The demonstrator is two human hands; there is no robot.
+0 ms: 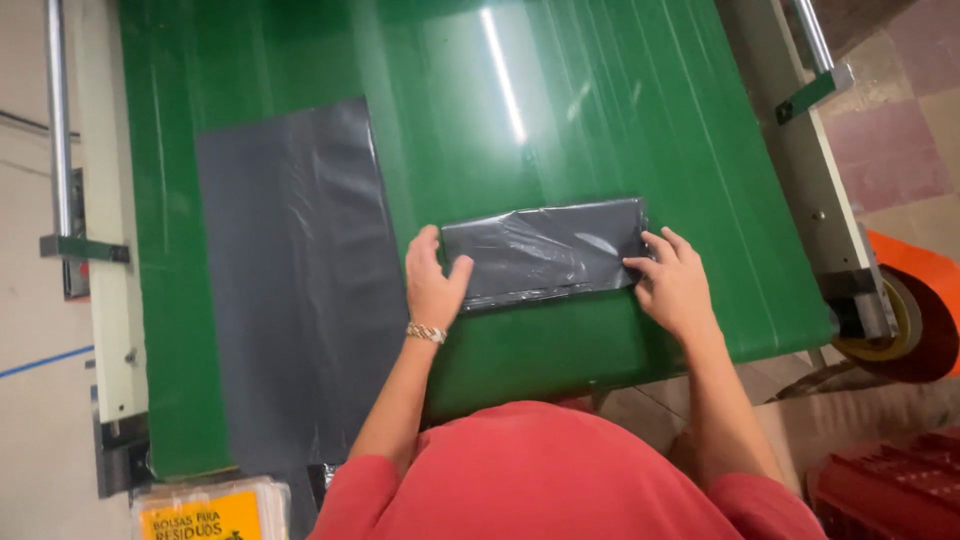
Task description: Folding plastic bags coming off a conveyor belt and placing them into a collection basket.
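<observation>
A folded stack of dark grey plastic bags (545,250) lies across the green conveyor belt (600,110). My left hand (434,283) grips its left end, thumb on top. At the right end, my right hand (672,282) presses its fingers on the stack's corner. A bracelet sits on my left wrist. To the left, a long flat dark grey bag (290,280) lies spread lengthwise on the belt, apart from the stack.
Metal side rails (58,120) run along both edges of the belt. An orange roll (915,310) sits at the right end of the frame. A packet with a yellow label (205,512) lies at the bottom left. A red crate (890,485) stands on the tiled floor.
</observation>
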